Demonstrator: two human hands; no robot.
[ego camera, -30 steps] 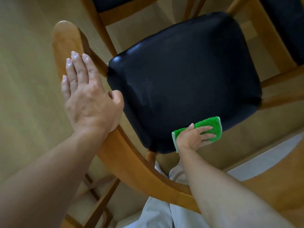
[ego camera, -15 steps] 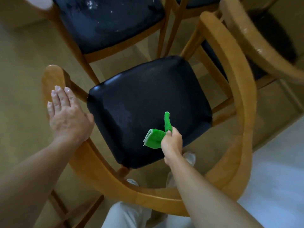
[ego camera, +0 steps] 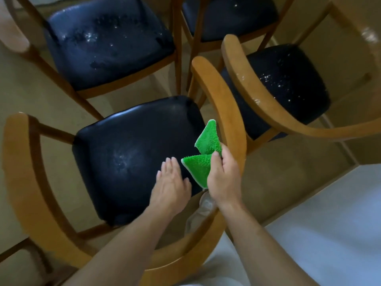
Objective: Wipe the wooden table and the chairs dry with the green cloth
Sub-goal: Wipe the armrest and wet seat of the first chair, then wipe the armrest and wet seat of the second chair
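Observation:
My right hand (ego camera: 223, 178) grips the green cloth (ego camera: 203, 153), which hangs folded above the front right corner of the nearest chair's black seat (ego camera: 132, 153). Just left of the cloth hovers my left hand (ego camera: 170, 186), fingers apart, empty, over the seat's front edge. This chair's curved wooden backrest (ego camera: 22, 188) wraps around the seat on the left and near side. Its seat shows only a faint smear. Three other chairs stand beyond, with water droplets on their black seats: far left (ego camera: 107, 42), far middle (ego camera: 228, 15) and right (ego camera: 286, 83).
The right chair's curved wooden backrest (ego camera: 255, 96) carries droplets and stands close beside the near chair's arm (ego camera: 222, 108). A pale surface (ego camera: 329, 219) fills the lower right. Beige floor (ego camera: 24, 91) shows between the chair legs.
My left hand left the chair's backrest and came across to the cloth. My right hand lifted the cloth off the seat edge and carried it rightwards. The view pulled back, showing more chairs.

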